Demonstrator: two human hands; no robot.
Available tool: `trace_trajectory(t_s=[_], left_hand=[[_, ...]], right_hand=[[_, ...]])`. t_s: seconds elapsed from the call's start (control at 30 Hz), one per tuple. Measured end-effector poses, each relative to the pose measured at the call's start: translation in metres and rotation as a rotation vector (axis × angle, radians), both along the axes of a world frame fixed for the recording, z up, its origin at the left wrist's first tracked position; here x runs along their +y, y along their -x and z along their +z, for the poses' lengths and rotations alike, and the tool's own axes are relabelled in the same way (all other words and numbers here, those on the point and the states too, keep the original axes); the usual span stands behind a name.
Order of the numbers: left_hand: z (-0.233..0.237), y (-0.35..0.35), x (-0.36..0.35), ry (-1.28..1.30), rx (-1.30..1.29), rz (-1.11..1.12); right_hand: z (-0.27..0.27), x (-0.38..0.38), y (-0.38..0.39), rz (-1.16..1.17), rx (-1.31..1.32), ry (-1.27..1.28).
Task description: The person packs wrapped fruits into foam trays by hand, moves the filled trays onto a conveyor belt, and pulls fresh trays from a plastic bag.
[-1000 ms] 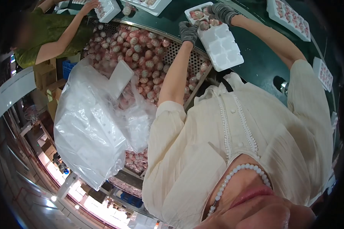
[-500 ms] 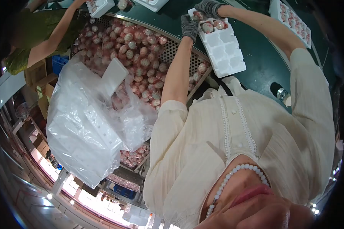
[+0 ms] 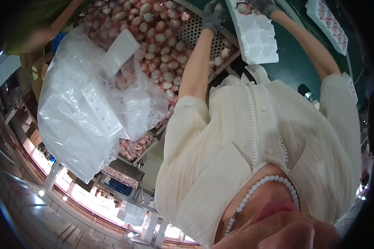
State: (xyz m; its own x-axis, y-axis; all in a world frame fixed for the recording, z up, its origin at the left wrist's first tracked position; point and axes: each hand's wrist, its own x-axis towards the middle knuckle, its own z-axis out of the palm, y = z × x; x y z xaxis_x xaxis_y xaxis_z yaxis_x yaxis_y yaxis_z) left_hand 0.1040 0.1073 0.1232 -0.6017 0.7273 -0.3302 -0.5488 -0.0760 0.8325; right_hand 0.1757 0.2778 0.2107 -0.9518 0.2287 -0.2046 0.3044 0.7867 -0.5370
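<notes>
A white moulded tray (image 3: pixel 259 39) with rows of hollow cups lies at the top of the view, cut off by the frame edge. In its upper cups sits a clear-wrapped, red-and-white striped ball (image 3: pixel 244 8). My right hand (image 3: pixel 262 6), in a grey knit glove, is over the tray's upper part beside this ball. Its fingers look bent, and what they hold is hidden. My left hand (image 3: pixel 214 15), also gloved, hovers just left of the tray near the bin edge. Its fingers are blurred and partly cut off. Several lower tray cups hold nothing.
A perforated metal bin (image 3: pixel 191 33) with many wrapped balls stands at the left. On it lie a clear plastic bag (image 3: pixel 83 112) of white trays and a loose white piece (image 3: pixel 122 47). A filled tray (image 3: pixel 330 27) rests on the green table (image 3: pixel 293 45). Another person's arm (image 3: pixel 64 18) shows at upper left.
The view has shifted, so the tray sits higher and further right. My right hand has moved right across the tray's upper part. My left hand has come slightly away from the tray's edge.
</notes>
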Motion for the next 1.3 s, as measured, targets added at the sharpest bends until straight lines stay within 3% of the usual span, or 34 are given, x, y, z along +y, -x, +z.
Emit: trace_trajectory(t_s=[0.07,0.1,0.13,0.17,0.2,0.23,0.3,0.37,0.4,0.47,0.5,0.53,0.6,0.63,0.67,0.7,0.73,0.8,0.83,0.9,1.0,1.03,1.13,1.2,1.23,1.27,1.3], left_hand=[[-0.082,-0.003,-0.065,0.304,0.538,0.092],[-0.067,-0.015,-0.092,0.628,0.674,0.097],[-0.05,-0.026,-0.117,0.954,0.809,0.093],[-0.065,-0.024,-0.131,0.957,0.811,0.084],[-0.09,-0.027,-0.152,1.005,0.857,-0.212],[-0.105,-0.035,-0.17,1.041,0.883,-0.519],[-0.07,-0.046,-0.162,1.154,0.925,-0.641],[-0.037,-0.053,-0.157,1.249,1.122,-0.834],[-0.054,-0.056,-0.159,1.246,1.124,-0.833],[-0.1,-0.065,-0.168,1.25,1.411,-0.576],[-0.106,-0.059,-0.165,1.184,1.168,-0.584],[-0.11,-0.053,-0.162,1.188,1.158,-0.587],[-0.111,-0.041,-0.157,1.199,0.888,-0.812],[-0.122,-0.046,-0.162,1.151,1.006,-0.65],[-0.107,-0.047,-0.162,1.148,1.011,-0.637],[-0.085,-0.052,-0.168,1.091,0.894,-0.556],[-0.07,-0.054,-0.174,1.034,0.778,-0.481],[-0.072,-0.057,-0.183,0.961,0.906,-0.495],[-0.078,-0.059,-0.186,0.894,0.982,-0.443],[-0.08,-0.067,-0.183,0.797,0.969,-0.352],[-0.107,-0.083,-0.175,0.93,0.92,-0.324],[-0.119,-0.087,-0.176,0.992,0.89,-0.308],[-0.175,-0.096,-0.188,0.838,0.792,-0.463],[-0.105,-0.08,-0.187,0.839,0.867,-0.357],[-0.071,-0.075,-0.193,0.842,0.939,-0.268],[-0.065,-0.075,-0.2,0.843,0.945,-0.264],[-0.065,-0.077,-0.208,0.796,0.866,-0.236]], right_hand=[[0.009,-0.032,-0.033,-0.393,0.277,0.503],[-0.006,-0.039,-0.048,-0.064,0.367,-0.002],[0.011,-0.074,-0.048,-0.02,0.331,0.113],[-0.022,-0.104,-0.051,-0.013,0.332,0.34],[-0.031,-0.129,-0.047,0.005,0.262,0.285],[-0.055,-0.149,-0.049,0.128,-0.029,0.125],[-0.062,-0.186,-0.025,0.52,-0.576,-0.213],[-0.155,-0.199,-0.037,0.45,-0.491,-0.184],[-0.19,-0.2,-0.039,0.377,-0.405,-0.168],[-0.176,-0.204,-0.035,0.399,-0.468,-0.196],[-0.161,-0.206,-0.035,0.418,-0.529,-0.222],[-0.151,-0.209,-0.037,0.441,-0.591,-0.25],[-0.146,-0.213,-0.035,0.47,-0.65,-0.286],[-0.156,-0.206,-0.035,0.333,-0.511,-0.172],[-0.17,-0.201,-0.035,0.198,-0.368,-0.061],[-0.184,-0.203,-0.031,0.108,-0.251,-0.093],[-0.186,-0.205,-0.015,0.11,-0.241,-0.096],[-0.193,-0.217,0.021,-0.197,-0.159,0.132],[-0.205,-0.221,0.037,-0.196,-0.152,0.136],[-0.204,-0.242,0.069,0.37,-0.352,-0.125],[-0.176,-0.276,0.091,0.259,-0.375,-0.181],[-0.187,-0.289,0.089,0.119,-0.297,-0.216],[-0.193,-0.279,0.088,0.189,-0.376,-0.181],[-0.22,-0.271,0.09,0.262,-0.44,-0.14],[-0.198,-0.27,0.092,0.295,-0.472,-0.113],[-0.206,-0.269,0.089,0.295,-0.466,-0.115],[-0.214,-0.267,0.084,0.197,-0.512,0.138]])
